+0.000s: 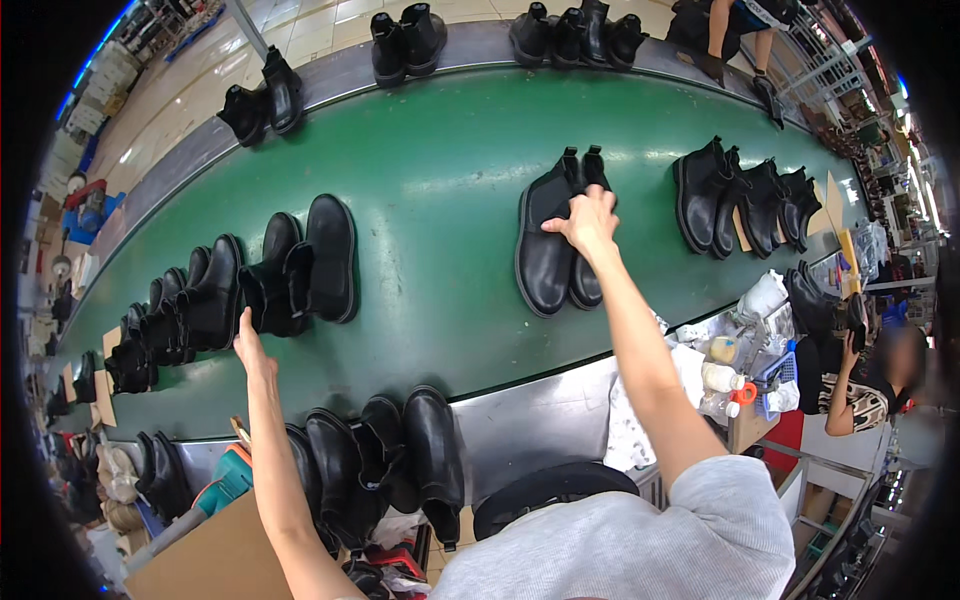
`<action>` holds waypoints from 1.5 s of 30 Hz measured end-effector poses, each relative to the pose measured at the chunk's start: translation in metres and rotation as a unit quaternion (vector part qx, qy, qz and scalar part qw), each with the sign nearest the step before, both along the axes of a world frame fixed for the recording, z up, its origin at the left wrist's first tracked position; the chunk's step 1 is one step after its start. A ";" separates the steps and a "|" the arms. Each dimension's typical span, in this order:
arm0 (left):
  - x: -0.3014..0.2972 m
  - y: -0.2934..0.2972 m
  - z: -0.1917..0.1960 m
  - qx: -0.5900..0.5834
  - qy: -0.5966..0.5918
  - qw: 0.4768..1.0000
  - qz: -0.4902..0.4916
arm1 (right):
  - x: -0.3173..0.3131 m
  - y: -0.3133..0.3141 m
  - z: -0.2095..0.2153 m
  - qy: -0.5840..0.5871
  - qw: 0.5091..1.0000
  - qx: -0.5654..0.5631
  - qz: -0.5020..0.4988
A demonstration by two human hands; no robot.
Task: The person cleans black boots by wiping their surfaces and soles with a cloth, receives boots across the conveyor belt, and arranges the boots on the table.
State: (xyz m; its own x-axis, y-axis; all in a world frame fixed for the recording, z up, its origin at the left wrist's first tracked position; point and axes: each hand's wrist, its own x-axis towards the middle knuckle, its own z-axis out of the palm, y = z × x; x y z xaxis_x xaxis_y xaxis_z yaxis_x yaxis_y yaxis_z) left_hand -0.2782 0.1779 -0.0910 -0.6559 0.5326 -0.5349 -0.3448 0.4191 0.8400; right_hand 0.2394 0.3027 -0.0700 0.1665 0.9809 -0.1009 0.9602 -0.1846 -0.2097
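Black boots point(546, 262), 1 pair, on green bench point(430, 230), beneath right hand point(588, 225) with fingers spread apart; left hand point(254, 350) at 1 other boot point(276, 290), grip impossible to tell. Already on bench: left row point(214, 308) and right row point(704, 200). Still off it: near-side boots point(432, 445) at metal ledge point(525, 415).

No lettering or numbers are readable

On the green work surface point(430, 240), the right hand point(588, 222) is laid over a pair of black boots point(545, 250), its thumb spread leftward. The left hand point(253, 345) is held at the near side of the left row of boots point(212, 312); contact cannot be told. Other boots point(705, 200) are lined up at right. More boots point(422, 38) are stood along the far metal ledge point(335, 78).
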 end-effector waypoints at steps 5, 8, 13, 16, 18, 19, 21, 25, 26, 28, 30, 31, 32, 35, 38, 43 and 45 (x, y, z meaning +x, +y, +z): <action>0.108 -0.039 0.086 0.153 0.323 0.929 -0.094 | 0.028 -0.040 0.017 0.111 0.947 0.057 0.295; 0.206 -0.075 0.150 0.168 0.315 0.898 -0.255 | 0.037 -0.085 0.045 0.122 0.845 0.061 0.516; 0.309 -0.136 0.073 -0.019 0.055 0.937 -0.344 | 0.020 -0.167 0.074 0.039 0.622 0.129 0.772; 0.351 -0.178 0.013 -0.066 -0.137 0.930 -0.335 | 0.037 -0.212 0.051 0.141 0.643 0.066 0.750; 0.351 -0.212 -0.004 -0.050 -0.187 0.954 -0.227 | 0.056 -0.236 0.051 0.356 0.729 -0.004 0.585; 0.349 -0.221 -0.003 -0.041 -0.193 0.966 -0.166 | 0.072 -0.247 0.048 0.461 0.773 -0.040 0.434; 0.338 -0.241 -0.040 -0.068 -0.142 0.967 -0.200 | 0.097 -0.279 0.016 0.449 0.877 -0.051 0.164; 0.345 -0.214 -0.043 -0.133 -0.128 0.965 -0.188 | 0.067 -0.312 -0.052 0.500 0.757 -0.362 -0.212; 0.344 -0.209 -0.036 -0.122 -0.121 0.959 -0.223 | 0.054 -0.319 -0.067 0.504 0.758 -0.360 -0.205; 0.352 -0.201 -0.004 -0.081 -0.091 0.960 -0.253 | 0.034 -0.330 -0.081 0.585 0.758 -0.111 -0.264; 0.361 -0.199 0.028 -0.033 -0.077 0.961 -0.265 | 0.048 -0.329 -0.073 0.727 0.591 -0.227 -0.266; 0.367 -0.199 0.041 0.013 -0.066 0.959 -0.277 | 0.059 -0.326 -0.067 0.821 0.389 -0.332 -0.254; 0.372 -0.200 0.050 0.030 -0.062 0.954 -0.292 | 0.066 -0.323 -0.066 0.841 0.347 -0.351 -0.222; 0.380 -0.204 0.076 0.040 -0.098 0.940 -0.326 | 0.068 -0.318 -0.062 0.851 0.362 -0.320 -0.208; 0.387 -0.201 0.086 0.042 -0.121 0.935 -0.330 | 0.077 -0.314 -0.060 0.823 0.432 -0.268 -0.253; 0.358 -0.186 0.013 0.049 -0.487 0.853 -0.182 | 0.086 -0.303 -0.002 0.730 0.670 -0.076 -0.112; 0.360 -0.185 -0.005 0.059 -0.629 0.757 -0.169 | 0.073 -0.296 0.017 0.708 0.699 -0.078 -0.061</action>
